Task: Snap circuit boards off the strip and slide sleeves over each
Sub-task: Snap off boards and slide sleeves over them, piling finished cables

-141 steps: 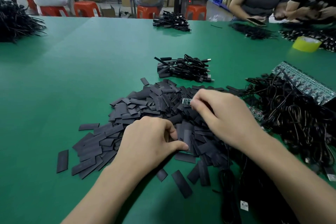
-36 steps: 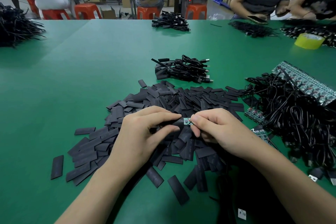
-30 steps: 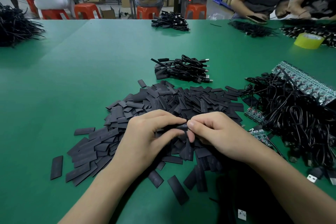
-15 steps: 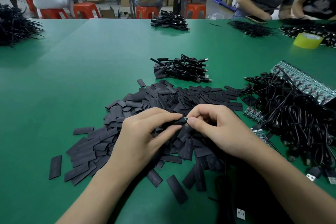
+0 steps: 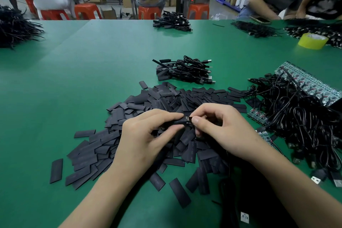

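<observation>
My left hand (image 5: pixel 148 135) pinches a black sleeve (image 5: pixel 175 122) between thumb and forefinger, just above a heap of flat black sleeves (image 5: pixel 157 102). My right hand (image 5: pixel 220 127) pinches the small circuit board (image 5: pixel 187 118), whose end sticks out of the sleeve's right opening. Most of the board is hidden inside the sleeve. A long strip of circuit boards (image 5: pixel 311 83) lies at the right, partly under tangled black cables (image 5: pixel 299 116). Short green board pieces (image 5: pixel 258 115) lie beside the cables.
The green table (image 5: pixel 83 79) carries a bundle of sleeved USB cables (image 5: pixel 185 70) beyond the heap, more cable piles (image 5: pixel 172 21) further back, and a yellow tape roll (image 5: pixel 312 40) at the far right. Other people sit at the table's far right and behind it.
Earlier my hands reached into the sleeve heap separately. They have since met over it, and the board has gone deeper into the sleeve, with less green showing now.
</observation>
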